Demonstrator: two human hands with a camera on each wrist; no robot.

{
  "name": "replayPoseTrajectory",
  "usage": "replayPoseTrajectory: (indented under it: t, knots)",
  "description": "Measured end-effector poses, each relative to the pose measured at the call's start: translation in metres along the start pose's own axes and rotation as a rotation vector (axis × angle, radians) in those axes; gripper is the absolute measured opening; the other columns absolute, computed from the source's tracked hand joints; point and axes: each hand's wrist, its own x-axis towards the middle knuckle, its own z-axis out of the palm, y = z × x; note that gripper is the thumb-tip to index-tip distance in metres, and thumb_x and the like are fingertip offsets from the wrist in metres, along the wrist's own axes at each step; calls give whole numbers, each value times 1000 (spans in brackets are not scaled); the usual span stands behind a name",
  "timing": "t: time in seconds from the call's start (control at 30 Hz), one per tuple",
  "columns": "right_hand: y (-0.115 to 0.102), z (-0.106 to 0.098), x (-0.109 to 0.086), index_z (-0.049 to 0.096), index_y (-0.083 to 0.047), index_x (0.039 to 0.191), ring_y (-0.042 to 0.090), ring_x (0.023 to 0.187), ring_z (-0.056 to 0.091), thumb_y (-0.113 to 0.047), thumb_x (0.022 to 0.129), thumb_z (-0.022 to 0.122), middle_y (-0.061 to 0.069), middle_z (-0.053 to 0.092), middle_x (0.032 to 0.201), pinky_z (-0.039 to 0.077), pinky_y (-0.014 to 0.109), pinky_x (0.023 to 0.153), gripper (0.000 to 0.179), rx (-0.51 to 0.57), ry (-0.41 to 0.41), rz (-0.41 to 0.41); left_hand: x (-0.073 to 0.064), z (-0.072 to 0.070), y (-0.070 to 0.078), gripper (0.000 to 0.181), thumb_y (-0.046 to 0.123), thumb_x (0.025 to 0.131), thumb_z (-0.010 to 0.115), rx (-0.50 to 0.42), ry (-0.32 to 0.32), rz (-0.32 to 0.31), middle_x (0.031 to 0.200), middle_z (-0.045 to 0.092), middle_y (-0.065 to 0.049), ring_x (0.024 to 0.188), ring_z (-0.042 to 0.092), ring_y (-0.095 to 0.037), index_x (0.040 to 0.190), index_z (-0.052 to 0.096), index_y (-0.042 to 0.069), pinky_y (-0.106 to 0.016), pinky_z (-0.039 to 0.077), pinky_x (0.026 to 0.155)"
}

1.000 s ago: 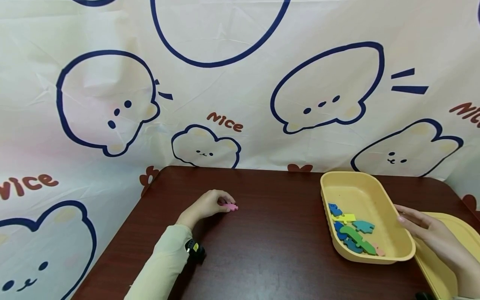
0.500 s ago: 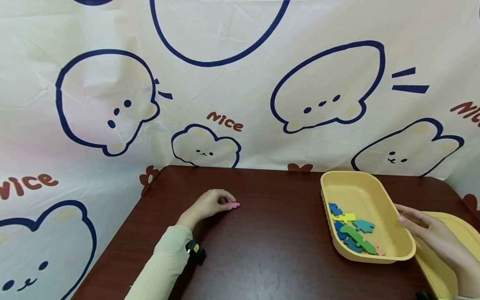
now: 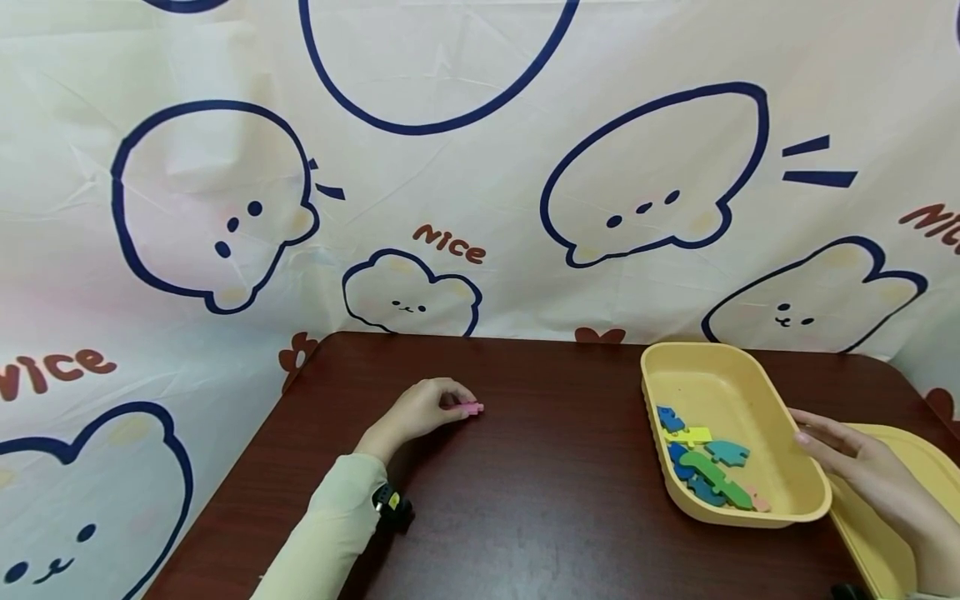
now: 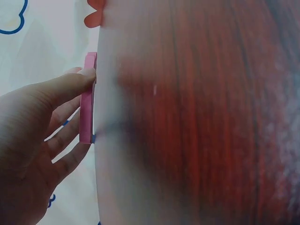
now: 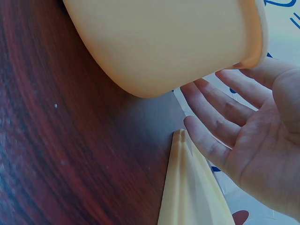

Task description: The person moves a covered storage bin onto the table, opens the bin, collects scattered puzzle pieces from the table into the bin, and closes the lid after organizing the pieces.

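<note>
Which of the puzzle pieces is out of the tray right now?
The pink puzzle piece, pinched by the left hand on the table. The blue, green and yellow pieces lie inside the yellow tray.

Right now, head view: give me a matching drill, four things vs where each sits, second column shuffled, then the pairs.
Things:
1. pink puzzle piece
2. yellow tray
3. yellow lid
4. green puzzle piece

Places:
A. inside the tray, among blue pieces
B. on the table, at the left hand fingertips
C. flat at the table's right edge, under the right hand
D. on the table, right of centre, right-hand fingers at its rim

Pairs: 1-B, 2-D, 3-C, 4-A
</note>
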Motion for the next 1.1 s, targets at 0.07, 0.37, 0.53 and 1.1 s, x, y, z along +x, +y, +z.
replayPoseTrajectory:
  t: [0.07, 0.37, 0.53, 1.1]
  knots:
    - [0, 0, 0, 22, 6, 153, 55, 127, 34, -51, 104, 41, 40, 28, 148, 47, 25, 73, 78, 3, -1, 0, 0, 0, 2, 8, 23, 87, 78, -3, 7, 2, 88, 69, 15, 81, 59, -9, 95, 75, 22, -32, 51, 75]
    - [2, 1, 1, 22, 7, 153, 54, 125, 36, -51, 104, 41, 40, 28, 147, 45, 17, 68, 78, 11, 1, 4, 1, 2, 10, 12, 21, 86, 79, -15, 42, 24, 90, 69, 13, 84, 60, -11, 98, 76, 20, -35, 52, 79]
    - [3, 1, 0, 23, 7, 153, 35, 118, 50, -50, 104, 42, 40, 30, 147, 45, 15, 68, 77, 5, 4, -9, 2, 4, 16, 16, 20, 86, 79, -14, 63, 47, 93, 69, 13, 86, 59, -13, 101, 76, 20, -36, 52, 79]
    - [7, 1, 2, 26, 6, 152, 3, 106, 48, -48, 104, 44, 38, 33, 147, 46, 14, 68, 75, 2, 17, -30, 9, 10, 42, 20, 17, 85, 79, 34, 55, 182, 99, 70, 11, 86, 57, -11, 105, 76, 20, -29, 51, 78]
